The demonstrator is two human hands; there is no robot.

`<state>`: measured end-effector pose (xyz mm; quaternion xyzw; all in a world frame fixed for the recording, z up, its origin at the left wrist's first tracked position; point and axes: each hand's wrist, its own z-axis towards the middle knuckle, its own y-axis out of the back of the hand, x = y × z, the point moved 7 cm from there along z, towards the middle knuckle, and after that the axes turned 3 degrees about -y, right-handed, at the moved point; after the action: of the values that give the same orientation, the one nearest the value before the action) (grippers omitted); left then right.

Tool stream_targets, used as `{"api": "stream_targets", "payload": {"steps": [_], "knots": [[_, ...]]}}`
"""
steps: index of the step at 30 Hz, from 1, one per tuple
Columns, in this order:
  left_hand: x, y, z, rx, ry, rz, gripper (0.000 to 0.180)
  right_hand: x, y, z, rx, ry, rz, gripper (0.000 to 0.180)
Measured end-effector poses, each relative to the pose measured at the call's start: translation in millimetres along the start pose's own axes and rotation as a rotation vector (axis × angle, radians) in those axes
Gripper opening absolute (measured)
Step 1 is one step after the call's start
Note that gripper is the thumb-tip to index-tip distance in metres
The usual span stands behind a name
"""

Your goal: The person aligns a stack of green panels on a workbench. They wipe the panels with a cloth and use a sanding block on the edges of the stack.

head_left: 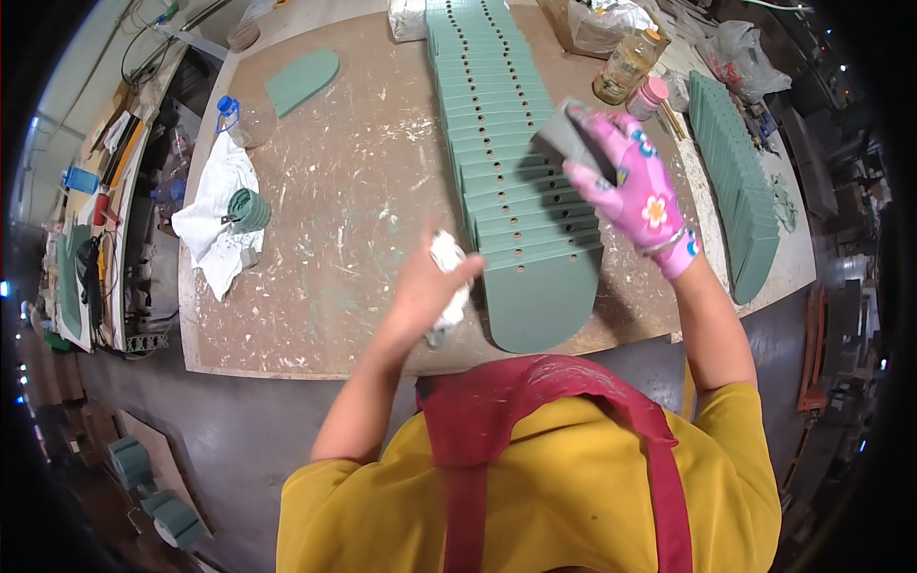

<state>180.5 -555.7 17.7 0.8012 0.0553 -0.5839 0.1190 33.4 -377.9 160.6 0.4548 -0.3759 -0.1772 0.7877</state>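
Observation:
A long row of overlapping green boards (543, 306), round-ended and with small holes, runs up the middle of the table. Bare and slightly blurred, my left hand (420, 296) is closed on a crumpled white cloth (449, 256) beside the left edge of the nearest board. My right hand (638, 186), in a pink flowered glove, grips a grey flat-sided block (562, 136) with a dark underside over the right side of the row. Whether the block touches the boards I cannot tell.
On the paint-flecked table (334, 210), a loose green board (304, 80) lies at the far left. Nearer are a white rag (218, 205) and a green roll (249, 210). A jar (626, 67), a pink bottle (649, 97) and another board stack (731, 181) stand right.

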Motion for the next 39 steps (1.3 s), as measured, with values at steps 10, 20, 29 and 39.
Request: {"api": "stream_targets", "payload": {"steps": [10,20,29,39], "knots": [[-39.5,-7.1,63.6,0.248,-0.135,-0.140,0.092,-49.3,-41.3,11.8,0.045,0.095,-0.152,0.058],[-8.0,-0.9,73.7,0.162,-0.213,-0.053,0.095,-17.0,-61.7,42.8,0.087,0.243,-0.200,0.054],[-40.3,24.3,117.8,0.109,-0.149,0.016,0.102,-5.7,-46.2,84.5,-0.055,0.147,-0.106,0.059],[-45.5,13.1,127.9,0.188,-0.331,-0.117,0.100,-8.5,-53.8,101.2,0.027,0.190,-0.182,0.057]]}}
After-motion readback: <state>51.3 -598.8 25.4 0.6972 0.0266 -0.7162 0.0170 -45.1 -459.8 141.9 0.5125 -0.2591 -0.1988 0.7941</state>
